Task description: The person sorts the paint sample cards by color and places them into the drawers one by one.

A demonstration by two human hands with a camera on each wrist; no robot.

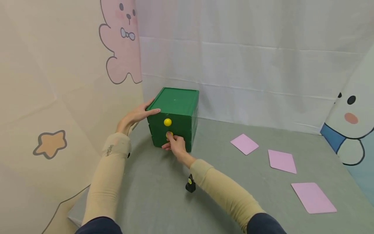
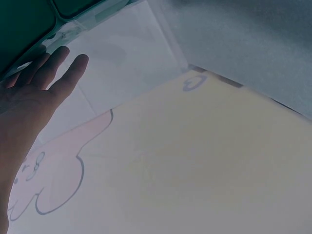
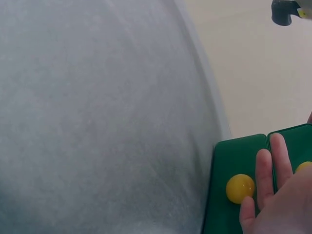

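Note:
A green drawer box (image 1: 175,102) with round yellow knobs on its front stands near the back left. My left hand (image 1: 137,114) braces its upper left corner, thumb along the top front edge, other fingers stretched along the left side. In the left wrist view those fingers lie straight against the green box (image 2: 24,29). My right hand (image 1: 177,146) pinches a lower yellow knob (image 1: 171,133), thumb over it. The upper yellow knob (image 1: 168,122) is untouched. In the right wrist view, outstretched fingers (image 3: 264,175) lie beside another yellow knob (image 3: 240,188); thumb and index are hidden there.
Three pink square cards (image 1: 244,144) lie on the grey tabletop (image 1: 222,149) to the right. A small black device (image 1: 190,184) with a yellow mark shows beside the right sleeve. A white curtain (image 1: 248,58) hangs behind the box, a cream printed cloth (image 1: 35,84) at the left.

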